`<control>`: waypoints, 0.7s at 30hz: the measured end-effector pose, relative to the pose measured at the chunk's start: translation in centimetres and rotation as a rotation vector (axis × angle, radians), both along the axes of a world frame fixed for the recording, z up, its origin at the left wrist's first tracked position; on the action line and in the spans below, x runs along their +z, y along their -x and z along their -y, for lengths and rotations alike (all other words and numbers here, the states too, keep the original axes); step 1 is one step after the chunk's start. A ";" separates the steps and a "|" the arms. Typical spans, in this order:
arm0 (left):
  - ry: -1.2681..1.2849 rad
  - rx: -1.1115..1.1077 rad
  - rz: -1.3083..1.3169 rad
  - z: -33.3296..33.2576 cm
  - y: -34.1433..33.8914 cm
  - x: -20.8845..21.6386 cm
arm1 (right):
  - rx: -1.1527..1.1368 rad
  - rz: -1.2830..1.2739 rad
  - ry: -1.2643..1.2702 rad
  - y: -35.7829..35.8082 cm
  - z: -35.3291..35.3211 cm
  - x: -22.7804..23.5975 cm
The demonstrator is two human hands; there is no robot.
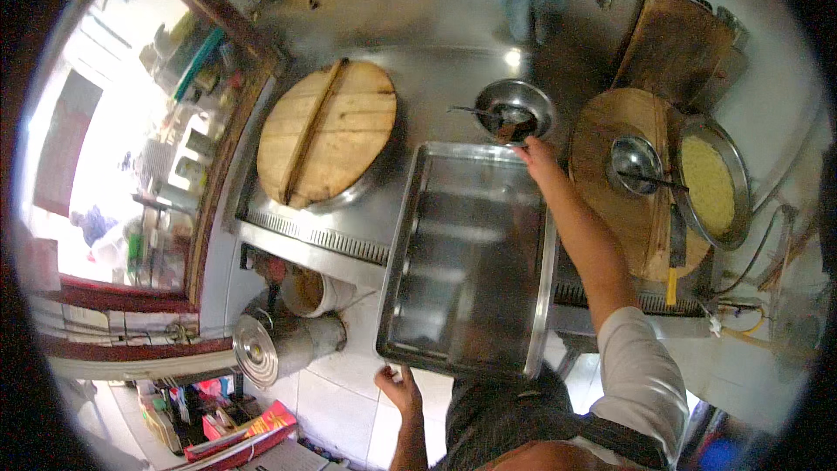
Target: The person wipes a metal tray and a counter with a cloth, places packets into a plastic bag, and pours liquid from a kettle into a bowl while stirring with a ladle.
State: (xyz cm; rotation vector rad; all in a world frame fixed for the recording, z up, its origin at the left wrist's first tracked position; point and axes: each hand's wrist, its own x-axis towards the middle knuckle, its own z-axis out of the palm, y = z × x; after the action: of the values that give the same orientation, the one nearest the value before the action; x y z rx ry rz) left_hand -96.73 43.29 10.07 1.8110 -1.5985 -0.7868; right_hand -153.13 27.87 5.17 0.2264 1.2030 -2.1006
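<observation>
A shallow rectangular metal tray [478, 275] lies in front of me, its near end jutting past the worktop edge. My right hand [536, 155] reaches over its far right corner to the near rim of a round metal bowl [534, 98]. Its fingers look closed by a small brown piece [506, 131] in the bowl; I cannot make out what they grip. A thin dark handle [466, 110] sticks out over the bowl's left side. Below the tray's near left corner, my left hand [403, 391] holds nothing, its fingers loosely bent and apart.
A round wooden lid [327, 135] covers a pot at left. On the right, a metal ladle [636, 161] and a knife [677, 240] lie on another wooden lid [602, 118], beside a basin of pale yellow food [708, 187]. Metal pots [305, 349] stand below left.
</observation>
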 end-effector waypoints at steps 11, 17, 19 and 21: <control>-0.563 0.180 -0.741 -4.2 8.9 0.7 | 0.155 -0.409 -0.591 4.0 9.7 -5.0; -0.602 0.133 -0.730 -1.8 10.7 2.1 | 0.397 -1.472 -0.269 11.8 2.3 8.9; -0.602 0.114 -0.698 0.3 11.7 2.9 | 0.086 -1.606 -0.639 18.3 -1.8 16.5; -0.596 0.054 -0.662 3.5 13.5 4.3 | -0.254 -1.649 -0.930 29.1 -8.0 21.6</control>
State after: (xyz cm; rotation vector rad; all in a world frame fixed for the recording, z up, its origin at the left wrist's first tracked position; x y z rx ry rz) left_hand -110.19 39.78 14.39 1.6718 -0.9274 -1.7517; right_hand -182.21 35.85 26.72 -1.2488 3.1063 -1.4399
